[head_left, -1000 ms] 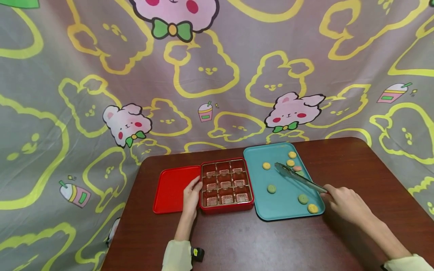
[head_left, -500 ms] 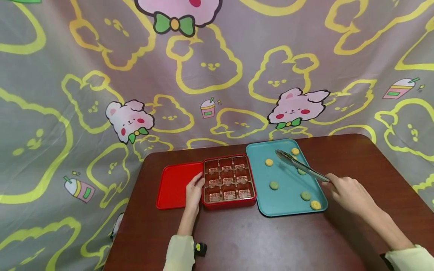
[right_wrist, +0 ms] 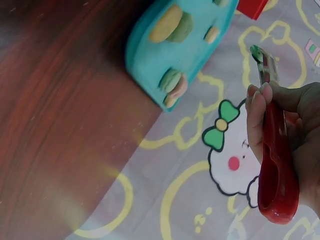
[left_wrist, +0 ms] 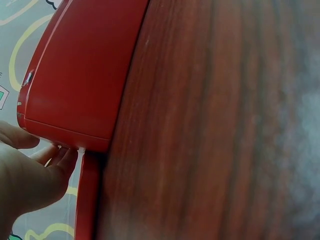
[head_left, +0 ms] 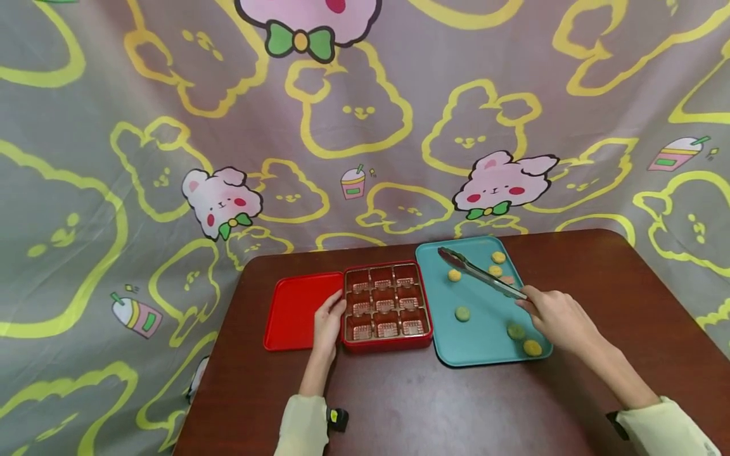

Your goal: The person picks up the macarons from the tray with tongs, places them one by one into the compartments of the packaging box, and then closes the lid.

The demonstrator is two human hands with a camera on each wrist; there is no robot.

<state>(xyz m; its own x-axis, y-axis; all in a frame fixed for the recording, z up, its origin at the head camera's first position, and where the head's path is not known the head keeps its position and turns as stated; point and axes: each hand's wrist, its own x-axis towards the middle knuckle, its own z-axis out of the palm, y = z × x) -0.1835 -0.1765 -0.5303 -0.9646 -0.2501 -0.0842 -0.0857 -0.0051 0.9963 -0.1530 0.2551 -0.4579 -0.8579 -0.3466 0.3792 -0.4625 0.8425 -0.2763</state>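
Note:
My left hand (head_left: 329, 320) rests against the left side of a red square box (head_left: 388, 344), its fingers touching the wall near the rim. The left wrist view shows the fingers (left_wrist: 62, 162) at the box's corner. Inside the box is a plastic insert (head_left: 384, 306) with several compartments, no sweets visible in them. My right hand (head_left: 561, 318) grips metal tongs (head_left: 485, 275), whose red handle (right_wrist: 279, 175) shows in the right wrist view. The tongs' tips hang over the blue-green tray (head_left: 481, 345); whether anything is between them is hard to tell.
Several macarons lie spread on the tray, among them a green one (head_left: 462, 314), a yellow one (head_left: 454, 275) and a pink one (head_left: 507, 279). A red lid (head_left: 293, 313) lies left of the box. A patterned cloth (head_left: 399, 145) hangs behind the wooden table (head_left: 422, 405).
My right hand and the tongs have moved left, the tips travelling from the macaron group at the tray's right toward its upper left. My left hand stays at the box.

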